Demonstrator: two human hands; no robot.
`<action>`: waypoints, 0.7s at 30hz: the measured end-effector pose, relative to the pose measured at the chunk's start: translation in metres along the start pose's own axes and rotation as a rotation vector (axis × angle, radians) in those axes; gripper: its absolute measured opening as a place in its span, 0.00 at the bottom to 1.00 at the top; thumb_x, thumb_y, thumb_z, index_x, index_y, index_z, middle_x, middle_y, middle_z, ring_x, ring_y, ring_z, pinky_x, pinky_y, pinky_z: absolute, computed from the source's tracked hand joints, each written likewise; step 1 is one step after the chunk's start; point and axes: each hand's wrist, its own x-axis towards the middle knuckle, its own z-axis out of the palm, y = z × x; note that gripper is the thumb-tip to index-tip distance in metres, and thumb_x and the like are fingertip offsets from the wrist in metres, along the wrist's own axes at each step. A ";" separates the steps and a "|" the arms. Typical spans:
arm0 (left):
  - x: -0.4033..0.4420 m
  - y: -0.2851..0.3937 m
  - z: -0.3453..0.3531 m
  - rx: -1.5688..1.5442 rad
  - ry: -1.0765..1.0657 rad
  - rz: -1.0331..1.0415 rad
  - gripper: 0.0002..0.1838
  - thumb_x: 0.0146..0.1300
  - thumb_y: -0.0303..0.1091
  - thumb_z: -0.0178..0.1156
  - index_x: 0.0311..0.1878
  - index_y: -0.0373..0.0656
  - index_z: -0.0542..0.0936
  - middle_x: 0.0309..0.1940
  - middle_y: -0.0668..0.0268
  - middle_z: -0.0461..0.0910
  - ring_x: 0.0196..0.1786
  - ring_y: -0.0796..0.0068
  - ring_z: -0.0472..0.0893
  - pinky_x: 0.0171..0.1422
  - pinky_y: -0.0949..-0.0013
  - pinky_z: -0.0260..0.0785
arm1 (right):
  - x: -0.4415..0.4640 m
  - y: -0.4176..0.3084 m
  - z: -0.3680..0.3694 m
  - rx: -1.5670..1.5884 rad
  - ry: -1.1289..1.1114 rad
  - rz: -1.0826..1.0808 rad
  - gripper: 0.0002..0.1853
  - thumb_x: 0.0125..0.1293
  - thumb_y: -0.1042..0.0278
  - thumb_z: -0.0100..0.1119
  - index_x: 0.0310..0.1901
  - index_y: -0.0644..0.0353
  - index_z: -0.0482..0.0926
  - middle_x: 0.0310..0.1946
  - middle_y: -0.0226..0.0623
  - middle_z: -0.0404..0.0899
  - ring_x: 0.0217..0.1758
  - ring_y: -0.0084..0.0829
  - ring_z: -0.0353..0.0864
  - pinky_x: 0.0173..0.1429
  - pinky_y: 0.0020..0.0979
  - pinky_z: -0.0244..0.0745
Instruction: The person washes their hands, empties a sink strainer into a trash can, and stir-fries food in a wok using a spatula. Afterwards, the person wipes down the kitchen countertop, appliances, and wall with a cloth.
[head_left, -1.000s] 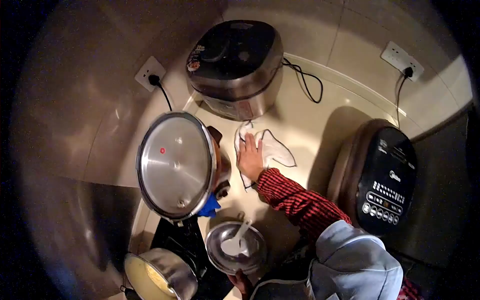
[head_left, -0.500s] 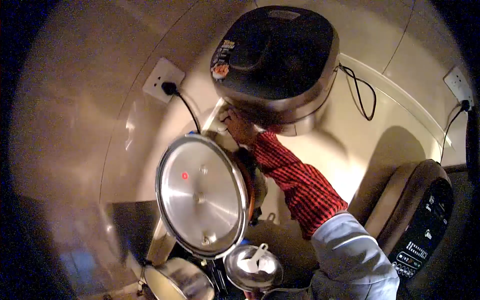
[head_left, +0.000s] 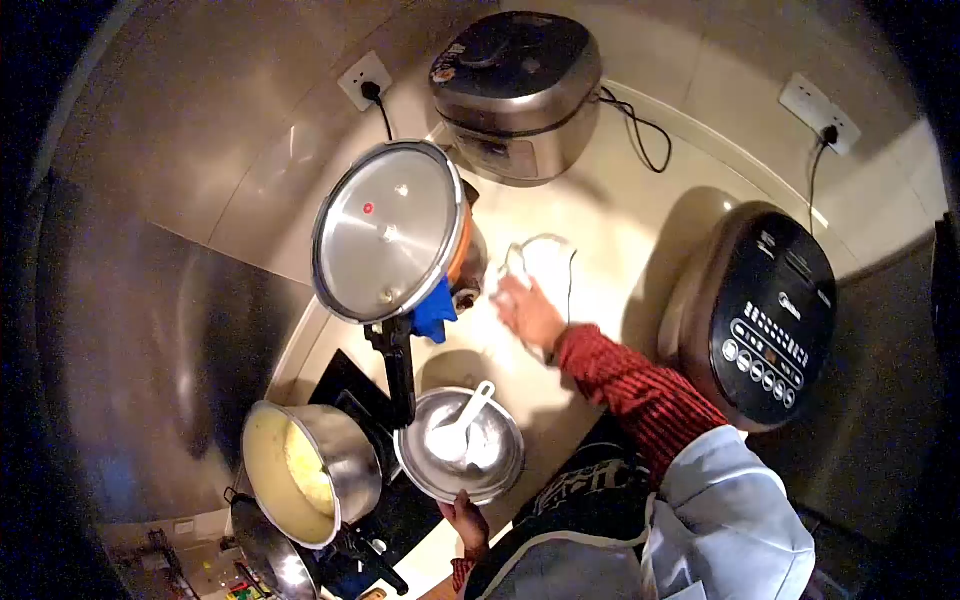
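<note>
My left hand point(head_left: 468, 520) grips the near rim of a shiny metal bowl point(head_left: 415, 455). A white spoon or scoop point(head_left: 468, 415) lies in the bowl, its handle over the far edge. My right hand point(head_left: 530, 312) is over the pale counter, its fingers smeared by motion. Beside its fingertips runs a thin curved cord-like line point(head_left: 545, 238); whether the hand holds it I cannot make out. Left of this hand, a round metal pressure-cooker lid point(head_left: 385, 235) stands tilted with its inner side showing, a black handle point(head_left: 393, 370) below and a blue piece point(head_left: 433, 312) at its edge.
A metal pot point(head_left: 350, 455) with pale yellow contents stands at the left on a black stove point(head_left: 410, 520). Behind stands a rice cooker point(head_left: 520, 110) with a cable; another dark cooker point(head_left: 765, 315) is at the right. Wall sockets point(head_left: 365, 80) hold plugs. A dark pan point(head_left: 275, 555) hangs low left.
My right hand has drawn back from behind the lid, beside the rice cooker, to over the open counter. The view has shifted, bringing the bowl, my left hand and the pot more into sight.
</note>
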 end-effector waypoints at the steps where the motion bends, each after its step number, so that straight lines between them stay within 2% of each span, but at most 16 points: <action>1: 0.000 0.002 0.002 -0.061 -0.112 0.057 0.27 0.54 0.25 0.50 0.59 0.40 0.57 0.51 0.63 0.66 0.49 0.72 0.67 0.52 0.71 0.58 | -0.024 -0.020 -0.003 0.173 -0.082 -0.032 0.20 0.60 0.59 0.41 0.52 0.57 0.67 0.56 0.40 0.61 0.64 0.37 0.51 0.66 0.47 0.39; 3: -0.001 0.015 0.014 -0.020 -0.162 0.060 0.25 0.55 0.27 0.50 0.57 0.40 0.58 0.51 0.60 0.66 0.49 0.67 0.69 0.53 0.66 0.61 | -0.080 -0.053 0.020 0.139 -0.012 -0.247 0.19 0.60 0.58 0.43 0.50 0.56 0.69 0.55 0.41 0.63 0.63 0.35 0.54 0.66 0.48 0.39; 5: -0.001 0.017 0.015 -0.050 -0.166 0.014 0.25 0.55 0.27 0.50 0.58 0.41 0.58 0.49 0.61 0.67 0.46 0.68 0.70 0.50 0.67 0.63 | -0.133 -0.067 0.021 -0.165 -0.120 -0.454 0.16 0.59 0.59 0.44 0.47 0.54 0.72 0.54 0.39 0.65 0.62 0.34 0.56 0.66 0.46 0.39; 7: 0.008 0.010 0.005 0.002 -0.215 -0.079 0.28 0.55 0.25 0.48 0.60 0.44 0.54 0.55 0.61 0.61 0.54 0.67 0.65 0.56 0.64 0.59 | -0.145 -0.062 -0.008 0.491 -0.263 -0.070 0.13 0.58 0.62 0.46 0.43 0.53 0.74 0.52 0.35 0.67 0.60 0.32 0.60 0.65 0.43 0.43; 8: 0.014 0.004 -0.002 0.017 -0.195 -0.120 0.28 0.55 0.24 0.47 0.61 0.45 0.54 0.55 0.61 0.61 0.53 0.66 0.65 0.54 0.63 0.60 | -0.148 -0.043 -0.010 0.265 -0.071 -0.155 0.11 0.56 0.64 0.48 0.41 0.54 0.74 0.50 0.32 0.68 0.57 0.33 0.63 0.63 0.41 0.48; 9: 0.015 0.008 0.003 0.023 -0.207 -0.128 0.28 0.55 0.24 0.47 0.61 0.45 0.54 0.55 0.61 0.61 0.53 0.66 0.65 0.54 0.63 0.60 | -0.144 -0.013 -0.004 0.105 0.122 -0.077 0.11 0.55 0.67 0.49 0.40 0.54 0.74 0.46 0.35 0.70 0.52 0.35 0.66 0.58 0.38 0.55; 10: 0.016 0.012 0.014 0.062 -0.213 -0.162 0.28 0.55 0.24 0.47 0.61 0.45 0.53 0.54 0.61 0.62 0.53 0.66 0.65 0.54 0.64 0.61 | -0.129 -0.008 -0.054 0.406 0.059 0.328 0.10 0.57 0.69 0.47 0.41 0.58 0.73 0.42 0.37 0.71 0.47 0.36 0.68 0.55 0.33 0.59; 11: 0.014 0.013 0.017 0.097 -0.213 -0.198 0.29 0.55 0.23 0.47 0.61 0.45 0.53 0.54 0.61 0.62 0.53 0.67 0.66 0.53 0.64 0.62 | -0.121 0.017 -0.030 0.797 0.709 0.370 0.14 0.62 0.65 0.41 0.43 0.63 0.70 0.39 0.40 0.71 0.44 0.35 0.68 0.53 0.27 0.60; 12: 0.024 -0.004 0.005 0.060 -0.316 -0.181 0.28 0.56 0.24 0.47 0.61 0.45 0.53 0.54 0.61 0.62 0.52 0.67 0.67 0.51 0.65 0.63 | -0.112 0.075 0.014 0.520 0.780 0.528 0.20 0.63 0.58 0.35 0.47 0.66 0.66 0.45 0.44 0.68 0.49 0.36 0.66 0.55 0.28 0.58; 13: 0.016 0.004 0.020 0.087 -0.326 -0.160 0.28 0.56 0.24 0.48 0.61 0.45 0.54 0.53 0.62 0.63 0.52 0.68 0.67 0.50 0.65 0.65 | -0.109 0.116 0.042 0.234 0.841 0.671 0.26 0.65 0.52 0.30 0.50 0.69 0.62 0.50 0.48 0.65 0.54 0.37 0.64 0.58 0.29 0.56; 14: 0.015 0.004 0.027 0.025 -0.330 -0.156 0.27 0.56 0.24 0.47 0.60 0.45 0.54 0.52 0.62 0.64 0.51 0.68 0.68 0.50 0.66 0.65 | -0.115 0.096 0.031 0.041 0.833 0.652 0.19 0.62 0.62 0.36 0.52 0.65 0.62 0.50 0.51 0.64 0.54 0.44 0.63 0.58 0.33 0.56; 15: 0.017 0.003 0.032 -0.037 -0.342 -0.149 0.27 0.56 0.24 0.47 0.60 0.45 0.55 0.52 0.62 0.64 0.50 0.68 0.69 0.50 0.66 0.66 | -0.120 0.062 0.006 -0.154 0.827 0.630 0.18 0.60 0.73 0.41 0.53 0.61 0.61 0.50 0.54 0.62 0.53 0.51 0.61 0.57 0.38 0.57; 16: 0.022 -0.003 0.031 -0.037 -0.366 -0.153 0.27 0.56 0.24 0.47 0.60 0.45 0.55 0.52 0.62 0.64 0.50 0.68 0.69 0.50 0.66 0.66 | -0.136 0.013 -0.029 0.036 0.692 0.669 0.19 0.58 0.72 0.42 0.53 0.60 0.62 0.52 0.54 0.61 0.54 0.52 0.60 0.57 0.41 0.56; 17: 0.029 -0.012 0.028 -0.023 -0.360 -0.144 0.26 0.56 0.24 0.47 0.59 0.45 0.55 0.52 0.62 0.64 0.49 0.69 0.69 0.48 0.66 0.67 | -0.157 -0.003 -0.033 -0.219 0.486 0.638 0.19 0.58 0.69 0.44 0.52 0.58 0.64 0.52 0.51 0.62 0.56 0.49 0.61 0.58 0.42 0.55; 19: 0.033 -0.018 0.028 -0.011 -0.369 -0.155 0.26 0.56 0.24 0.47 0.59 0.45 0.55 0.51 0.62 0.65 0.48 0.69 0.70 0.47 0.66 0.68 | -0.209 -0.018 -0.038 -0.252 0.378 0.442 0.17 0.56 0.68 0.47 0.49 0.55 0.68 0.50 0.48 0.64 0.54 0.45 0.63 0.54 0.42 0.57; 21: 0.035 -0.016 0.031 0.001 -0.409 -0.122 0.26 0.56 0.23 0.46 0.59 0.46 0.56 0.52 0.61 0.64 0.48 0.69 0.71 0.45 0.68 0.69 | -0.270 -0.028 -0.042 -0.355 0.287 0.361 0.17 0.53 0.69 0.49 0.47 0.52 0.70 0.46 0.44 0.67 0.49 0.41 0.66 0.50 0.40 0.59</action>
